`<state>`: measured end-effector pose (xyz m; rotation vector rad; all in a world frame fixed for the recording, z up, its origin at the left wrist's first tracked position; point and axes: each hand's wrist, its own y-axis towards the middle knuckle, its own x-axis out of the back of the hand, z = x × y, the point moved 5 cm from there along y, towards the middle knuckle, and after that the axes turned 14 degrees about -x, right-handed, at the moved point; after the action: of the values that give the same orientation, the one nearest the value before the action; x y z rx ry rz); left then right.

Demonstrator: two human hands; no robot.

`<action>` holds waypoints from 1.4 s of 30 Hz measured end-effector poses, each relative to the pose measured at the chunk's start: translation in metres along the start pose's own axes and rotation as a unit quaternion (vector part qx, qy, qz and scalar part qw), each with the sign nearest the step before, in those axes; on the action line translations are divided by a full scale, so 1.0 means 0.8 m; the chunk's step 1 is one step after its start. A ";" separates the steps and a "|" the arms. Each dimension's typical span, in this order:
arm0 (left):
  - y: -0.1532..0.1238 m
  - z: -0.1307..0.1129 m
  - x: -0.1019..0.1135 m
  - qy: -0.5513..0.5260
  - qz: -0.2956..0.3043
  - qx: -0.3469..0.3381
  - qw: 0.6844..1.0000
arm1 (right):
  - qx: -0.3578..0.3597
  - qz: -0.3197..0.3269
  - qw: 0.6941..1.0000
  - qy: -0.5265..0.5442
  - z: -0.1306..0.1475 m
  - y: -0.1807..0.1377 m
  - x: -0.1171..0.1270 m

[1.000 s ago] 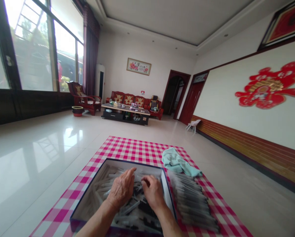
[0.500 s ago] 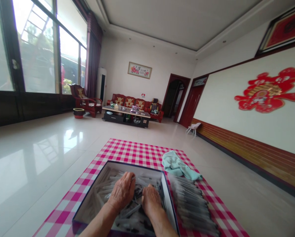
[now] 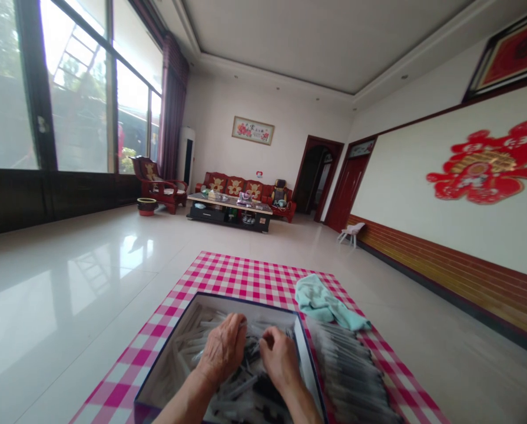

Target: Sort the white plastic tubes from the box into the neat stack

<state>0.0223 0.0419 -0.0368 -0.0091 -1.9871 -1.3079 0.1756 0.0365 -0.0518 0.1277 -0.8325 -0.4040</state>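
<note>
A shallow dark-blue box (image 3: 151,353) with pale inner walls holds many loose translucent tubes (image 3: 188,341) and small black pieces, like pen parts. Over its middle, my left hand (image 3: 225,346) is closed, fingertips curled together; a pale bit shows at them, too small to name. Just to the right, my right hand (image 3: 281,359) pinches with thumb and forefinger, and what lies between them cannot be made out. The hands are a short gap apart. Outside the box's right wall lies a blurred row of pen-like clear sticks with black ends (image 3: 354,371).
A pink-and-white checked cloth (image 3: 232,271) covers the table. Behind the pen-like sticks lies a crumpled mint-green cloth (image 3: 327,303). Farther off stand a low coffee table (image 3: 228,212), a red wooden sofa (image 3: 234,187), a chair (image 3: 159,185) and a small stool (image 3: 351,232).
My right hand has turned and lifted slightly, so its pinched thumb and forefinger show more. My left hand stays closed near the same spot. The whole view has shifted a little.
</note>
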 end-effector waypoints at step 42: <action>0.004 -0.013 -0.002 -0.040 0.090 0.000 0.995 | -0.053 0.118 0.941 0.314 0.027 -0.004 0.009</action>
<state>0.0304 0.0359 -0.0332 -0.2397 -2.0020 -1.2080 0.1631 0.0319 -0.0329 0.0494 -0.1890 -0.1598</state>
